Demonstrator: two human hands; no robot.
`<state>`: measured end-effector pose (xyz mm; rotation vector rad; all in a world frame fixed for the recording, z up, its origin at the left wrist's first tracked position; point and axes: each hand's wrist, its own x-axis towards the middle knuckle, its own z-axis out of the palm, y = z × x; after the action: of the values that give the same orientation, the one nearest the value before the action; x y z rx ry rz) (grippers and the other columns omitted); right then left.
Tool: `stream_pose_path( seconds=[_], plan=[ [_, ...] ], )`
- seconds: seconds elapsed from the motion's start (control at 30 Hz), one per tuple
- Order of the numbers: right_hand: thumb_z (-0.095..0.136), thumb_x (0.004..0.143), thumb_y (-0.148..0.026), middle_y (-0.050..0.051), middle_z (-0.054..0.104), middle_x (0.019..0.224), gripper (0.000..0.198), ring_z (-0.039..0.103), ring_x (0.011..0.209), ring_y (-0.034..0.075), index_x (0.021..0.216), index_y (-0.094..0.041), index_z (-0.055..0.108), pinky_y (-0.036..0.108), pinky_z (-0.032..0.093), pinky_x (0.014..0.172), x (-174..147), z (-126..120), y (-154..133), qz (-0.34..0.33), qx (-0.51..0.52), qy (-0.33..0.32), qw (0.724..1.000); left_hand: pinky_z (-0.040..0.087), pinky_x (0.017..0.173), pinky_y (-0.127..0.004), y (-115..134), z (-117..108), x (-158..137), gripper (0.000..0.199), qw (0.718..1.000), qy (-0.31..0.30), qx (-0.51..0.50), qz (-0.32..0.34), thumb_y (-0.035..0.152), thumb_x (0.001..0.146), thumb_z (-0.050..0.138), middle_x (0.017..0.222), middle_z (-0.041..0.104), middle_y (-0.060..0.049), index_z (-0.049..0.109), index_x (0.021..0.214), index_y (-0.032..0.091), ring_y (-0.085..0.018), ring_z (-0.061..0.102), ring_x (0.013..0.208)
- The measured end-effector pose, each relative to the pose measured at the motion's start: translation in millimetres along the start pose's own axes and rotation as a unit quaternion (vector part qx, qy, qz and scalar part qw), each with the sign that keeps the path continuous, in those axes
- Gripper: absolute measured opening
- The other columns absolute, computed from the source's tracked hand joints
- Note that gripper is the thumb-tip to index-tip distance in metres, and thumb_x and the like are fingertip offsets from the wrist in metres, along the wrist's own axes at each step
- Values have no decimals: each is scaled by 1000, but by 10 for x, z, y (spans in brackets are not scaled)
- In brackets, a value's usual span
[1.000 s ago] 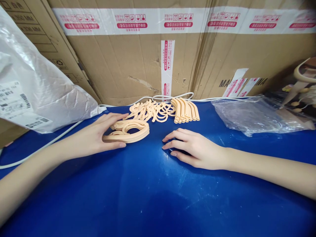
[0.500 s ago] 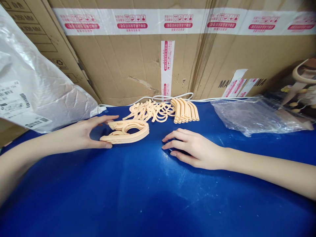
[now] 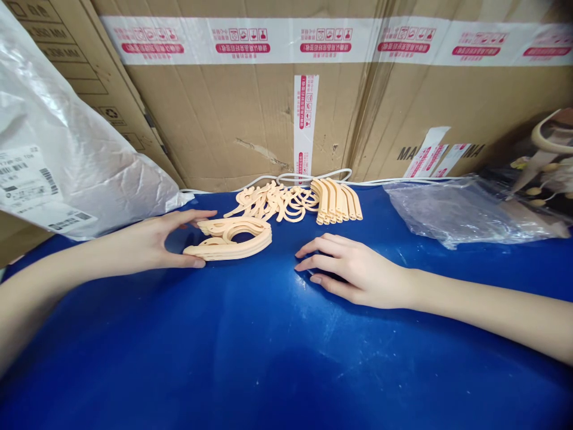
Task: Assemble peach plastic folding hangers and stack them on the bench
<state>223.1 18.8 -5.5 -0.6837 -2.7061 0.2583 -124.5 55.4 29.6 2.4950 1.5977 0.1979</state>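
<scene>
A short stack of beige plastic folded hangers (image 3: 237,246) lies on the blue tabletop. My left hand (image 3: 168,239) is closed round its left end, thumb against the near side and fingertips at the far side, with the index finger stretched out. My right hand (image 3: 349,269) rests palm down on the table to the right of the stack, empty, its fingers slightly bent and apart. Behind the stack is a loose pile of beige hook-shaped pieces (image 3: 268,202). Next to that pile, curved beige hanger arms (image 3: 335,202) lie side by side in a row.
Cardboard boxes (image 3: 233,113) stand along the back edge, with a white cable (image 3: 313,177) in front of them. A white plastic parcel bag (image 3: 94,149) leans at the left. Clear plastic bags (image 3: 452,215) lie at the right, beside a dark bundle with a beige ring (image 3: 553,134).
The view has shifted very slightly. Both hands and the hanger pieces stay where they were.
</scene>
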Motion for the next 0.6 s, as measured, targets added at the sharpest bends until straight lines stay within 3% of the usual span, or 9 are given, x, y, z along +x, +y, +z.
stream_pose_path(
  seconds=[0.2,0.6],
  plan=[
    [41,94,-24,6,55,120,27,51,104,17,114,-18,58,34,41,93,0,4,-6,1,0,-2,1000,45,91,-42,2,0,0,92,1000,3,16,10,79,67,50,129,56,-3,35,138,22,-22,59,102],
    [41,94,-24,6,55,120,27,50,104,17,115,-18,58,34,41,94,-2,-3,-2,1,1,-4,1000,38,98,-43,20,-34,12,84,999,-38,-16,-24,67,70,59,134,50,-2,31,139,28,-24,53,113]
  ],
)
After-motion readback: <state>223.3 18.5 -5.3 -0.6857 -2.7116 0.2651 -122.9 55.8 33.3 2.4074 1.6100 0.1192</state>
